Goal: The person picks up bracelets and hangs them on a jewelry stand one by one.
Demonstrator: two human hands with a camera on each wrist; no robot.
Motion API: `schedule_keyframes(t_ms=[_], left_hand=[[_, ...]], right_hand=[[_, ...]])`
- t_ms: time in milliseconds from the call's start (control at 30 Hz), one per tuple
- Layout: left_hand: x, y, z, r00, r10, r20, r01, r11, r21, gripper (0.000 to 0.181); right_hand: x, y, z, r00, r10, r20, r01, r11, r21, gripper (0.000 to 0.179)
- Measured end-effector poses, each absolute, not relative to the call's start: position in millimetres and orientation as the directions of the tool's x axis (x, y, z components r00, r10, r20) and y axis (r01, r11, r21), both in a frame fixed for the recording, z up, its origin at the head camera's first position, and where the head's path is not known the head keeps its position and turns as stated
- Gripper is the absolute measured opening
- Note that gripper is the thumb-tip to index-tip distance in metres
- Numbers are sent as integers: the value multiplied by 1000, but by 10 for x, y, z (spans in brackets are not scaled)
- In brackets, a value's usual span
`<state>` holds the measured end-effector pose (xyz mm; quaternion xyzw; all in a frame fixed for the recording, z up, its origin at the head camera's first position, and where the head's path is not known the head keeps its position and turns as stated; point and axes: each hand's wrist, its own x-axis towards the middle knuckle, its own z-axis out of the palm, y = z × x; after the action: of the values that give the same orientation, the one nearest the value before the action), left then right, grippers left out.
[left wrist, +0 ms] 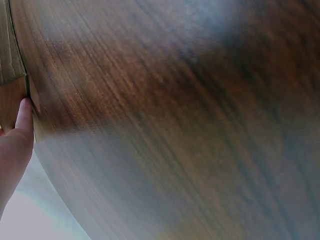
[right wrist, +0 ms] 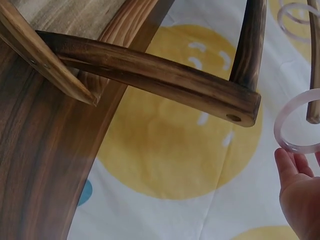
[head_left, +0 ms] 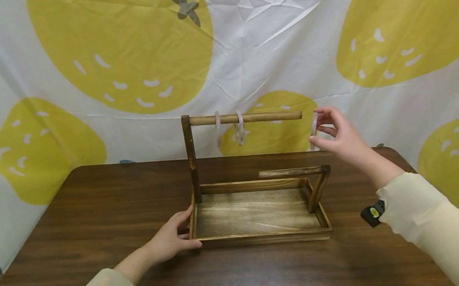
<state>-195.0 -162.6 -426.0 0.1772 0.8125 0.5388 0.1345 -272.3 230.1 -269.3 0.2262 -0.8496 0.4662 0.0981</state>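
Note:
My right hand [head_left: 337, 132] pinches a pale pink bangle [head_left: 314, 130] between thumb and fingers, just off the free end of the upper bar. In the right wrist view the held bangle [right wrist: 282, 125] overlaps the bar's tip [right wrist: 313, 112]. Other pale bangles [head_left: 218, 127] hang on this upper bar [head_left: 270, 115] of a wooden stand with a tray base [head_left: 269, 242]. My left hand [head_left: 172, 236] holds the tray's left end, with its thumb along the front corner and its fingers at the side wall. Only part of that hand [left wrist: 15, 145] shows in the left wrist view.
A lower bar [head_left: 289, 172] on a short post extends leftward over the tray's right side. The tall post [head_left: 192, 159] rises at the left end. Under the stand is a dark wooden table [head_left: 101, 220], with a lemon-print cloth [head_left: 255, 27] hanging behind it.

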Motion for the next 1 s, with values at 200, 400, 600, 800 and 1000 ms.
schedule_keyframes(t_ms=[200,400,600,800,1000], left_hand=[[-1941,-1625,-4250,-900,434,-33,140,361,922,94],[-1941,-1625,-4251,-901,434,-28,145,359,922,93],[-1944,-1628,-4255,-898,438,-29,142,353,925,94],[-1945,-1625,-4257,-901,434,-25,147,359,922,93],[-1944,-1624,-4249,-901,433,-18,155,360,920,93]], right_hand=[[-2790,2300,-2667,-881,-293,372,-472,475,-742,59],[-2848,2277,-2639,-876,-302,377,-481,495,-724,62],[-2879,2235,-2595,-876,-300,377,-481,506,-716,61],[-2892,2207,-2562,-882,-304,361,-471,520,-712,62],[-2916,2184,-2539,-877,-314,364,-480,530,-700,62]])
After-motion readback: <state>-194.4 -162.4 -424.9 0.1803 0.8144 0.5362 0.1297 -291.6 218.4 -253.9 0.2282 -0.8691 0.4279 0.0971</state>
